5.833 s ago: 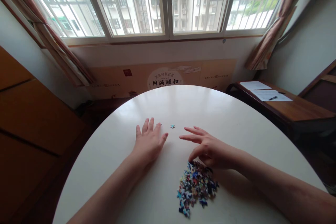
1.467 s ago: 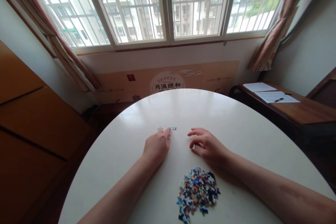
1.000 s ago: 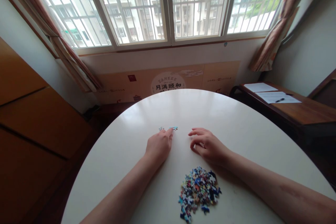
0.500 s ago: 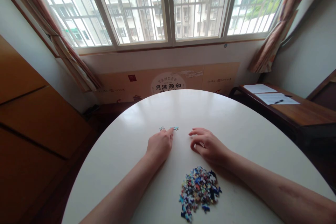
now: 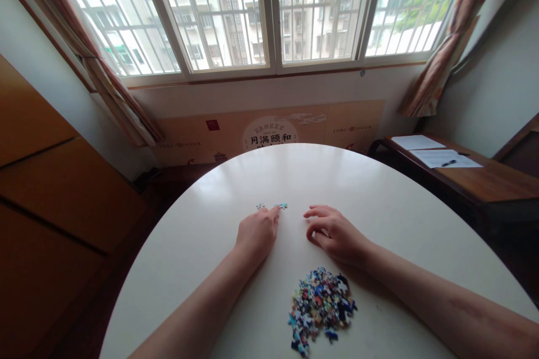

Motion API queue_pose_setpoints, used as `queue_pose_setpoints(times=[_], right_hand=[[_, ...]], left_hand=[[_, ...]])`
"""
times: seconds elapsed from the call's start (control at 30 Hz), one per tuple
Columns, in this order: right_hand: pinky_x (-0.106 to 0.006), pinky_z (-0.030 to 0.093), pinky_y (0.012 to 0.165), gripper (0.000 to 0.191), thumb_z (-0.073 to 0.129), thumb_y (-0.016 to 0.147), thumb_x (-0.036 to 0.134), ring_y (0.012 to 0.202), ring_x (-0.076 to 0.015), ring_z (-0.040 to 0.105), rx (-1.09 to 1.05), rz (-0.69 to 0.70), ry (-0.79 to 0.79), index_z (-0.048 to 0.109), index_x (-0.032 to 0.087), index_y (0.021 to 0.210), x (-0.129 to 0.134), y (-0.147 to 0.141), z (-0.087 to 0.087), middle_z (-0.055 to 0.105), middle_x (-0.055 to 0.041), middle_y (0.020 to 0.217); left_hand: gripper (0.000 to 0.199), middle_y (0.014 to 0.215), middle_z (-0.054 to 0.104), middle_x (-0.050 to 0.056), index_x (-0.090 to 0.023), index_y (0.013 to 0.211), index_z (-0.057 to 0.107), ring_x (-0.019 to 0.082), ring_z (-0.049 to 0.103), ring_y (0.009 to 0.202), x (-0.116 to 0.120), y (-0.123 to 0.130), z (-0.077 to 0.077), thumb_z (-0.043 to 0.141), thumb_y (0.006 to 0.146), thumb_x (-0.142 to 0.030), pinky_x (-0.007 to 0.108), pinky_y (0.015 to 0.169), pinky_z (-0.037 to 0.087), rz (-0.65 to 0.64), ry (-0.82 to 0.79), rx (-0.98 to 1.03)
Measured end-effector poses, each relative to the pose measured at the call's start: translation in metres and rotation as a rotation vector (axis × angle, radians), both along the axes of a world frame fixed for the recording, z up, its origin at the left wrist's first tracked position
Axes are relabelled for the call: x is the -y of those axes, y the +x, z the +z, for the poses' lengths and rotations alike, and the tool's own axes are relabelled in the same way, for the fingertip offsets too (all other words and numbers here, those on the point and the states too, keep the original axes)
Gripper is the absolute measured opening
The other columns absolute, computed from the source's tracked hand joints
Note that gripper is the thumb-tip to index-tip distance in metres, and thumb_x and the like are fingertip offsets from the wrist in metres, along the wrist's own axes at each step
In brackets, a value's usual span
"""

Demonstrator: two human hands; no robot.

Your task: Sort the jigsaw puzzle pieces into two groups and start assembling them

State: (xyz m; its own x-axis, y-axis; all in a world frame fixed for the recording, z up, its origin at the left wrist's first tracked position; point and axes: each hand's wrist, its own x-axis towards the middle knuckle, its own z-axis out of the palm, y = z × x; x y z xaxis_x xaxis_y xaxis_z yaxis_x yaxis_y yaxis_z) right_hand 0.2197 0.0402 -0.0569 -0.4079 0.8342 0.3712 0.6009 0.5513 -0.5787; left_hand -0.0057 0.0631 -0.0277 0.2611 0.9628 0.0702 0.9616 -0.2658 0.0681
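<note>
Far out on the white table, my left hand [image 5: 257, 234] has its fingertips on a light-blue jigsaw puzzle piece [image 5: 283, 206], partly covering it. That hand is closed, index finger and thumb close together at the piece. Just left of these fingertips lies a pale puzzle piece [image 5: 260, 206], partly behind the knuckles. My right hand [image 5: 330, 230] rests on the table to the right, fingers loosely curled and apart, holding nothing. Between my forearms, nearer to me, is a heap of multicoloured puzzle pieces [image 5: 320, 305].
The round white table [image 5: 177, 286] has a curved far edge below the window. A printed cardboard panel [image 5: 311, 123] stands behind it. On the right, a wooden desk [image 5: 505, 176] carries papers [image 5: 442, 158] and a dark pen [image 5: 449, 163]. Wooden cabinets [image 5: 54, 196] stand at left.
Hardly anything differs. The view has shifted very slightly; both hands and the heap keep their places, with the left fingertips still at the light-blue piece.
</note>
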Motion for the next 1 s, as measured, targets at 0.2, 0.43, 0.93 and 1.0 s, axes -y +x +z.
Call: queue_pose_setpoints(times=[0.2, 0.43, 0.93, 1.0], right_hand=[[-0.057, 0.042, 0.109, 0.024, 0.064, 0.080, 0.005, 0.127, -0.0320, 0.058, -0.003, 0.000, 0.018, 0.076, 0.025, 0.075, 0.000, 0.000, 0.000, 0.074, -0.0063, 0.119], [-0.057, 0.043, 0.109, 0.024, 0.063, 0.079, 0.006, 0.127, -0.0321, 0.059, 0.003, 0.000, 0.015, 0.076, 0.026, 0.074, 0.000, 0.000, 0.000, 0.074, -0.0060, 0.118], [-0.057, 0.042, 0.111, 0.025, 0.060, 0.082, 0.007, 0.132, -0.0320, 0.054, -0.032, 0.016, -0.063, 0.077, 0.025, 0.076, 0.001, 0.004, -0.003, 0.071, -0.0078, 0.123], [-0.057, 0.042, 0.111, 0.025, 0.059, 0.082, 0.007, 0.133, -0.0323, 0.053, -0.033, 0.022, -0.076, 0.077, 0.024, 0.076, 0.002, 0.005, -0.002, 0.070, -0.0085, 0.124]], left_hand=[[0.039, 0.112, 0.073, 0.008, -0.027, 0.134, 0.062, 0.022, 0.070, 0.098, 0.002, 0.002, 0.003, 0.038, 0.105, -0.031, 0.030, 0.078, 0.050, 0.017, -0.022, -0.008], [0.039, 0.113, 0.073, 0.008, -0.025, 0.135, 0.062, 0.023, 0.070, 0.102, 0.000, 0.001, -0.001, 0.037, 0.105, -0.031, 0.031, 0.081, 0.051, 0.009, -0.015, 0.004], [0.040, 0.122, 0.071, 0.007, -0.026, 0.137, 0.064, 0.022, 0.069, 0.098, -0.008, -0.028, 0.008, 0.044, 0.102, -0.030, 0.031, 0.081, 0.050, 0.165, 0.026, 0.031], [0.041, 0.126, 0.069, 0.007, -0.025, 0.139, 0.062, 0.022, 0.069, 0.100, -0.009, -0.031, 0.008, 0.046, 0.101, -0.031, 0.031, 0.082, 0.050, 0.177, 0.017, 0.028]])
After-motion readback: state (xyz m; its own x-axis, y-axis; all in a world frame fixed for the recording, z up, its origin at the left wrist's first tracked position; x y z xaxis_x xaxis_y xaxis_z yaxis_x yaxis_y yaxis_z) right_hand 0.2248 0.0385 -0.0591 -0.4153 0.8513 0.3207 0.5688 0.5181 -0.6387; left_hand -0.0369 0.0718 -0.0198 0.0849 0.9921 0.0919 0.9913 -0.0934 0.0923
